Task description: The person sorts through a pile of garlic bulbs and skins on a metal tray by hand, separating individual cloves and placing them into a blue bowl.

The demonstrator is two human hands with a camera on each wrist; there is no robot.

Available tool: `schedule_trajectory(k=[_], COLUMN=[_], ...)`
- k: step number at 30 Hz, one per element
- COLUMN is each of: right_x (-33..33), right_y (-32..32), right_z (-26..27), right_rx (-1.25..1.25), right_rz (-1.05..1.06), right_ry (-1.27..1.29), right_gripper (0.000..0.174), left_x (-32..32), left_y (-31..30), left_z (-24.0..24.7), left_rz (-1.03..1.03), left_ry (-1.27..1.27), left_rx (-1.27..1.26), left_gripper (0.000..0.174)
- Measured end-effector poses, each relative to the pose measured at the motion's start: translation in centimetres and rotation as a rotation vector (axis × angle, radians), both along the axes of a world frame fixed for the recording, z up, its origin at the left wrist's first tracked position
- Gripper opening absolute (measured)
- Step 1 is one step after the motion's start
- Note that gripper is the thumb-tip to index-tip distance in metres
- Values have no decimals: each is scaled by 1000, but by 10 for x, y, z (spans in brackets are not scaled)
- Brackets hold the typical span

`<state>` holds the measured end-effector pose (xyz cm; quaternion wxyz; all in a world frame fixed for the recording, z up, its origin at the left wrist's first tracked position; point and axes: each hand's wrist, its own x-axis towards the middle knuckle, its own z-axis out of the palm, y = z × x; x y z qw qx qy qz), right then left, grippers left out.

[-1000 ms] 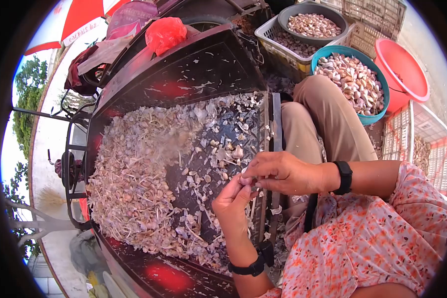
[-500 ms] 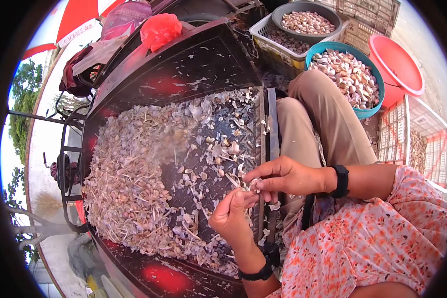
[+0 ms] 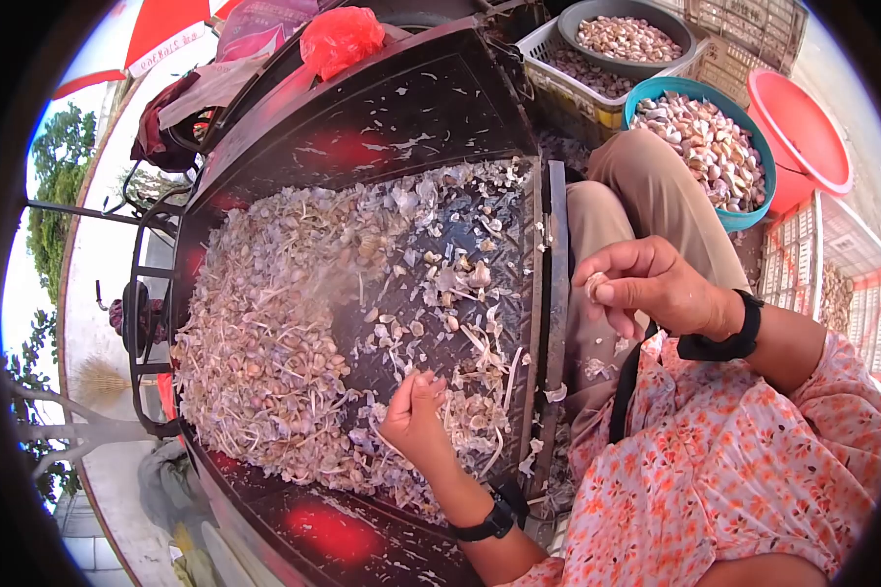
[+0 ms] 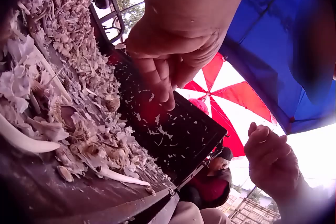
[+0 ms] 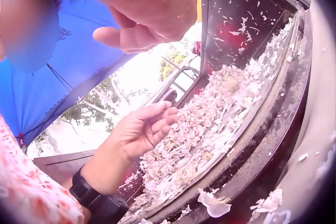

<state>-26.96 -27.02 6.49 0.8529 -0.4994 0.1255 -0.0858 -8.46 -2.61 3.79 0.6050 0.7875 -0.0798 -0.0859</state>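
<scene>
My right hand (image 3: 646, 284) pinches a garlic clove (image 3: 594, 284) between thumb and fingers, held above the knees. My left hand (image 3: 419, 416) hovers over the cart bed's garlic skins, its fingers loosely bent. In the right wrist view the left hand (image 5: 148, 132) shows its palm with nothing in it. Below and around it, papery skins and dry stalks (image 3: 274, 362) cover much of the dark cart bed (image 3: 357, 338). A whiter, larger piece of garlic (image 3: 479, 275) lies among scraps near the bed's edge.
To the right of the knees stands a teal basin (image 3: 768, 161) heaped with garlic cloves, beside a red tub (image 3: 798, 127). A grey basin (image 3: 568, 29) of cloves sits on a white crate (image 3: 543, 59). The cart's dark side wall (image 3: 411, 117) rises beyond the skins.
My hands were together on the garlic and have parted. The right hand has moved right with the clove, toward the knees; the left has moved down-left over the skins.
</scene>
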Motion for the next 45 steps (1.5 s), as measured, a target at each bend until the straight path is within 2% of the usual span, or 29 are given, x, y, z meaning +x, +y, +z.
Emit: schedule_trajectory(k=[3,5,7,9,11,13,15,17,19,21,24,25,27,29,30,32,33,35,36,37,39,40,45], right_x=[-23,-42,-63,-81,-90,-90,-77,-61,-42,-21,3,10,28,45,53,67,74,91,96,97,100,99,85], right_y=[-54,-95,-144,-180,-193,-190,-169,-147,-117,-86,-42,-31,-12,8,17,32,33,35,37,38,38,37,24], right_z=[-15,-30,-57,-79,-90,-92,-73,-62,-52,-40,-21,-21,-36,-46,-41,-33,-39,-59,-56,-56,-57,-56,-58], right_rx=[-163,-363,-452,-565,-656,-792,-804,-752,-722,-757,-638,-627,-599,-425,-426,-74,-76,386,448,450,435,433,477], right_rz=[-333,-486,-558,-606,-576,-642,-599,-492,-425,-299,-80,-24,74,113,112,93,96,236,208,211,162,163,49], right_ry=[81,122,197,392,446,363,400,350,267,162,178,107,-6,52,50,183,183,275,319,322,324,324,301], right_gripper=[23,23,25,30,33,36,35,35,31,25,21,22,24,29,29,31,31,29,22,22,21,21,16], left_x=[29,42,62,81,95,82,63,47,37,34,37,35,32,25,16,-4,-3,1,11,21,42,48,20], left_y=[14,12,13,11,4,-17,-37,-49,-55,-56,-53,-54,-54,-53,-57,-62,-63,-68,-72,-79,-87,-86,-64], left_z=[-13,-15,-23,-40,-46,-37,-26,-30,-41,-44,-51,-48,-40,-25,-12,11,11,9,10,6,-15,-33,-44], left_rz=[18,68,35,34,-98,-145,-353,-408,-491,-538,-541,-526,-506,-431,-431,-491,-488,-516,-513,-511,-621,-738,-819], left_ry=[-81,-96,-155,-211,-311,-336,-398,-459,-763,-739,-773,-814,-860,-650,-652,-291,-291,-425,-422,-419,-542,-530,-632], left_rx=[125,136,267,227,459,448,633,726,1035,1111,1119,1063,1004,834,834,443,442,469,550,552,781,864,975], left_gripper=[21,20,20,20,21,22,23,22,21,22,25,18,17,19,19,22,22,22,27,27,35,45,54])
